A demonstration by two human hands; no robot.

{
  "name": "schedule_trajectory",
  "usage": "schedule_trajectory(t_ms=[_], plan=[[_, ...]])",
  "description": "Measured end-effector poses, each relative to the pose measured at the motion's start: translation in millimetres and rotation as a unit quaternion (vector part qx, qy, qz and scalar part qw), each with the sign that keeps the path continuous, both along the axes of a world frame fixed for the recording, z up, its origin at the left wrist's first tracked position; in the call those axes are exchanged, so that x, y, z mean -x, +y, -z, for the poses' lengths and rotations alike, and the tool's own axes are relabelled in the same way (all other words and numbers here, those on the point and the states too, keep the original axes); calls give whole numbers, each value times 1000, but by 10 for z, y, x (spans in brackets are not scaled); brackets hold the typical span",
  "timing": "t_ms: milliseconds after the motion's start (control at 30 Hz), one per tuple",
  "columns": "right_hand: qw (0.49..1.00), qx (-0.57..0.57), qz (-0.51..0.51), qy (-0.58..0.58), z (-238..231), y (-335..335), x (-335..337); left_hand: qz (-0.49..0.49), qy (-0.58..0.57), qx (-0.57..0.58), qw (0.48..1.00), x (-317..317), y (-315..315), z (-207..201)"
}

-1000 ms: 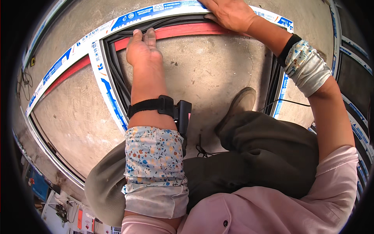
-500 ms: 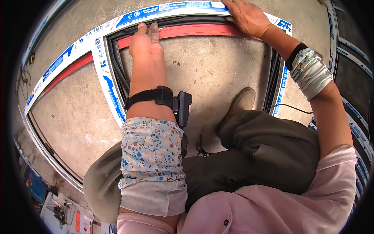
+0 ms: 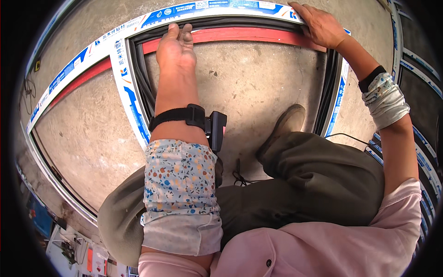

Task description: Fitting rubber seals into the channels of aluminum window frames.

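A white window frame (image 3: 121,74) with blue printed film lies flat on the concrete floor (image 3: 251,78). A black rubber seal (image 3: 240,22) runs along its inner edge, beside a red strip (image 3: 258,34). My left hand (image 3: 175,46) stretches forward, fingers together, with the fingertips pressing on the seal at the frame's far rail. My right hand (image 3: 320,25) rests palm down on the far right corner of the frame, fingers over the seal. A black strap with a small device (image 3: 217,129) sits on my left forearm.
My bent legs in olive trousers (image 3: 323,184) and a worn shoe (image 3: 286,124) lie inside the frame. A thin black cord (image 3: 240,175) lies on the floor by my knee. More frame profiles (image 3: 424,69) are stacked at the right. Clutter shows at the lower left.
My left hand has slid forward until its fingertips reach the seal on the far rail. My right hand has shifted right along the rail to the corner.
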State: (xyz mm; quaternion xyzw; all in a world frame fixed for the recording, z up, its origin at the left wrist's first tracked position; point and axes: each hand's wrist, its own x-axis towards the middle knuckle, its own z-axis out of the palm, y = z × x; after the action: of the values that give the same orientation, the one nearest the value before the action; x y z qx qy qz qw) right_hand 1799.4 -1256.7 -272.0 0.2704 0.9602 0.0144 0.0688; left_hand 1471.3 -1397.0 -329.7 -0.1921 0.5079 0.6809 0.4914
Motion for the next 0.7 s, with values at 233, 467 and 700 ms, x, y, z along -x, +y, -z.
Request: schedule_trajectory(t_ms=[233, 467, 700], plan=[[983, 182, 0, -2, -328, -310, 1853, -8, 11, 20, 1000, -61, 43, 36], [974, 111, -61, 186, 116, -404, 2246, -13, 25, 0, 1000, -11, -32, 76], [973, 105, -77, 192, 104, -398, 2156, -17, 35, -11, 999, 3, -42, 98]])
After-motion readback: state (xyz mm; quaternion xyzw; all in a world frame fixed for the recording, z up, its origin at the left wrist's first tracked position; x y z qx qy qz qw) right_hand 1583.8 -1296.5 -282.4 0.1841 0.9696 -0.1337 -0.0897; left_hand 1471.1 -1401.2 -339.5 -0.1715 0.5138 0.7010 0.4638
